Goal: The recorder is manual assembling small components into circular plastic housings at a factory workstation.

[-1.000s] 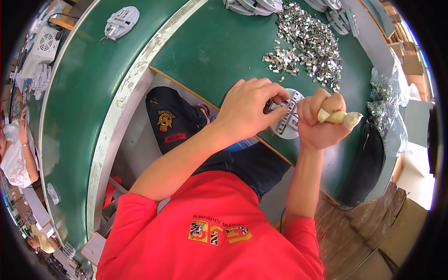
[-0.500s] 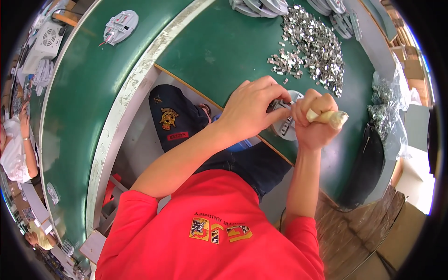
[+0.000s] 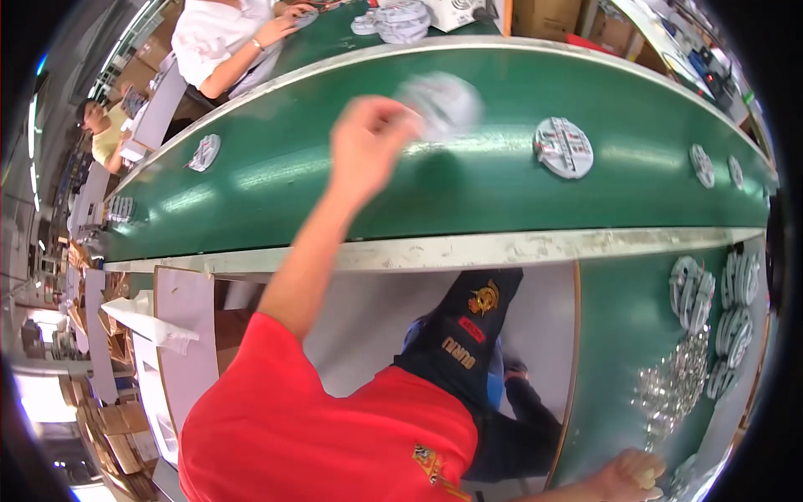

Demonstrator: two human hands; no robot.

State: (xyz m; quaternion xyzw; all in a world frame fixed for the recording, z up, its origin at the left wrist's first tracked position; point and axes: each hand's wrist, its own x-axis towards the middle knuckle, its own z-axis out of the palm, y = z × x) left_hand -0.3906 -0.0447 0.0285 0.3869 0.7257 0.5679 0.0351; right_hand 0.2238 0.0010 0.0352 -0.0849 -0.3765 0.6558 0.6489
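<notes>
My left hand [image 3: 368,146] reaches out over the green conveyor belt [image 3: 335,205]. Its fingers pinch the near edge of a round pale-grey plastic housing [image 3: 449,105], smeared by motion, whose shadow falls on the belt below. At the lower right, my right hand [image 3: 629,478] is closed in a fist over the green side table [image 3: 606,376]. A cream-coloured handle [image 3: 648,478] pokes out of that fist; the rest of the tool is hidden.
More round housings lie on the belt, one to the right [image 3: 565,148] and one to the left [image 3: 204,153]. A heap of small metal pieces [image 3: 673,385] and stacked housings [image 3: 692,293] occupy the side table. Across the belt, a person in white [image 3: 222,42] works.
My view has swung left to the belt. The left hand has left the side table, carrying a housing over the belt. The right hand, now apart from it, stays near the side table.
</notes>
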